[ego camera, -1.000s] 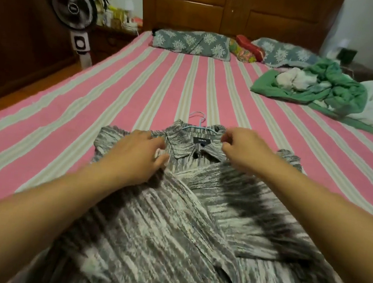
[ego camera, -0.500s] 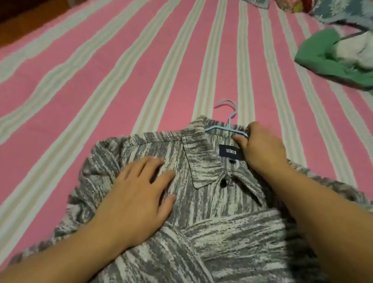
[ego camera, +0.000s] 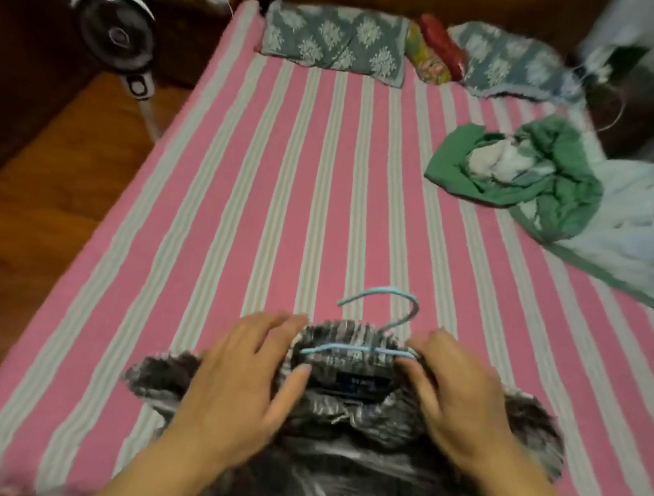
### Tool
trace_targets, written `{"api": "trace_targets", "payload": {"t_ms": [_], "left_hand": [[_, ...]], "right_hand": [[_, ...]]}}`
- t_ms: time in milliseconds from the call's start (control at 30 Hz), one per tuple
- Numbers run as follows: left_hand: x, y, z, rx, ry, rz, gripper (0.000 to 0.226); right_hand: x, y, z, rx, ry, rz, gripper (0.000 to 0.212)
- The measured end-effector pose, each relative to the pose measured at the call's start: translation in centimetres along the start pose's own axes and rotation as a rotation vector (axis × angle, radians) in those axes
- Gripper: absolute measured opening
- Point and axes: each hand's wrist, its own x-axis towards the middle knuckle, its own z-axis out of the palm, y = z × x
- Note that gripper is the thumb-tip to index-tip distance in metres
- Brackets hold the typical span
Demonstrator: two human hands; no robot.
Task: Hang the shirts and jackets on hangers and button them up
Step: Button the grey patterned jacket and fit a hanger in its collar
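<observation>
A grey and white streaked shirt (ego camera: pixel 333 473) lies front-up on the pink striped bed (ego camera: pixel 281 200), collar towards the pillows. A light blue hanger (ego camera: pixel 358 348) sits inside the collar, its hook on the bedcover beyond. A dark label shows under the hanger bar. My left hand (ego camera: pixel 245 378) rests flat on the left side of the collar, fingers spread and straight. My right hand (ego camera: pixel 451 393) holds the right side of the collar, thumb and fingers pinching the fabric at the hanger's end. The shirt's lower part is blurred and partly behind my arms.
A heap of green and pale clothes (ego camera: pixel 542 180) lies at the bed's right side. Patterned pillows (ego camera: pixel 336 41) line the headboard. A standing fan (ego camera: pixel 112 32) is on the wooden floor (ego camera: pixel 31 209) left of the bed.
The view has lifted to show the whole bed. My left hand slid up from the shirt's chest to the collar. The collar now stands bunched around the hanger bar.
</observation>
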Motion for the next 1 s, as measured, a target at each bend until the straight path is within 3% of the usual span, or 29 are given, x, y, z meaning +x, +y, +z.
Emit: {"api": "trace_targets", "payload": {"t_ms": [100, 200, 267, 433, 600, 733, 833, 900, 933, 1000], "left_hand": [[-1.7, 4.3, -6.2, 0.063, 0.069, 0.011, 0.051], [-5.4, 8.5, -11.8, 0.145, 0.257, -0.012, 0.045], [-9.0, 11.7, -15.0, 0.222, 0.300, -0.041, 0.049], [-18.3, 17.0, -21.7, 0.543, 0.478, -0.261, 0.039], [-26.4, 20.8, -28.8, 0.693, 0.770, -0.379, 0.040], [-31.0, 21.7, -33.3, 0.834, 0.915, -0.435, 0.022], [-33.7, 21.1, -34.3, 1.008, 0.815, -0.473, 0.014], [-35.5, 20.2, -35.7, 1.018, 0.851, -0.527, 0.013], [-36.6, 19.5, -36.8, 0.993, 0.922, -0.546, 0.012], [-39.4, 17.9, -39.0, 0.946, 1.036, -0.585, 0.014]], "right_hand": [[0.6, -3.7, -6.1, 0.102, -0.001, -0.093, 0.031], [1.2, -7.4, -10.8, 0.178, 0.016, -0.257, 0.023], [1.7, -10.3, -13.8, 0.237, 0.023, -0.369, 0.021], [3.2, -20.3, -18.7, 0.366, -0.012, -0.700, 0.023], [4.6, -32.4, -23.6, 0.552, 0.013, -0.940, 0.015], [6.4, -39.6, -24.4, 0.603, -0.174, -0.974, 0.028], [7.5, -43.5, -22.5, 0.576, -0.310, -0.866, 0.045], [7.1, -46.4, -21.4, 0.630, -0.286, -0.907, 0.052], [7.0, -47.6, -20.5, 0.691, -0.342, -0.957, 0.056], [6.7, -50.0, -18.5, 0.802, -0.628, -1.048, 0.056]]}}
